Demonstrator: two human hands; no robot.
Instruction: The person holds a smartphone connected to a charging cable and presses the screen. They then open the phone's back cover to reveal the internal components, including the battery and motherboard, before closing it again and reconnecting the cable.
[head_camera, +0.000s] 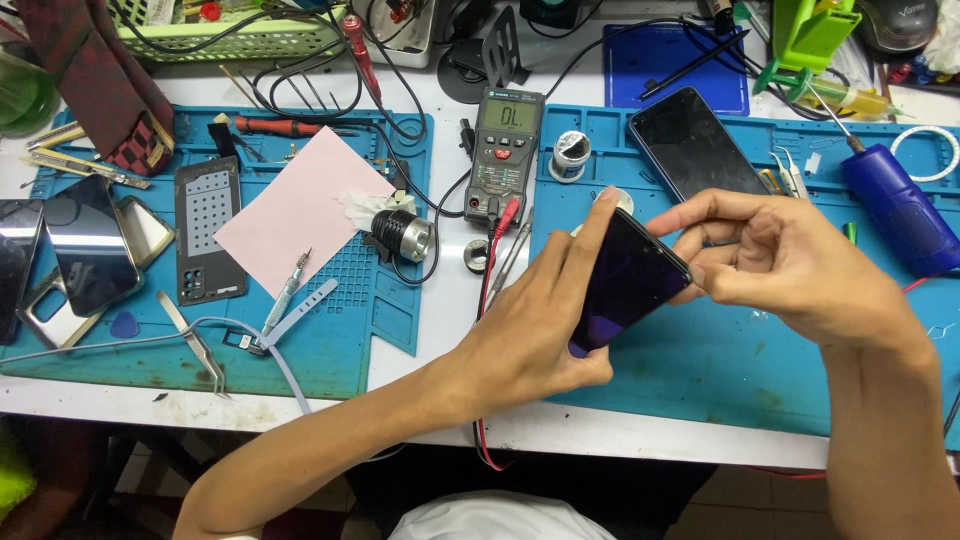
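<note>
My left hand (530, 330) holds a dark smartphone (625, 280) from below and behind, the index finger stretched along its left edge. The phone is tilted, its black screen facing up. My right hand (790, 260) pinches the phone's upper right corner with thumb and fingers. Both hands hover over the right blue work mat (740, 370), near the table's front edge.
A second black phone (690, 140) lies on the right mat. A multimeter (505, 150) with red and black leads stands between the mats. The left mat (340, 340) carries a pink sheet (300, 205), a phone back cover (208, 230), tweezers, a screwdriver and several phones. A blue tool (900, 205) lies at far right.
</note>
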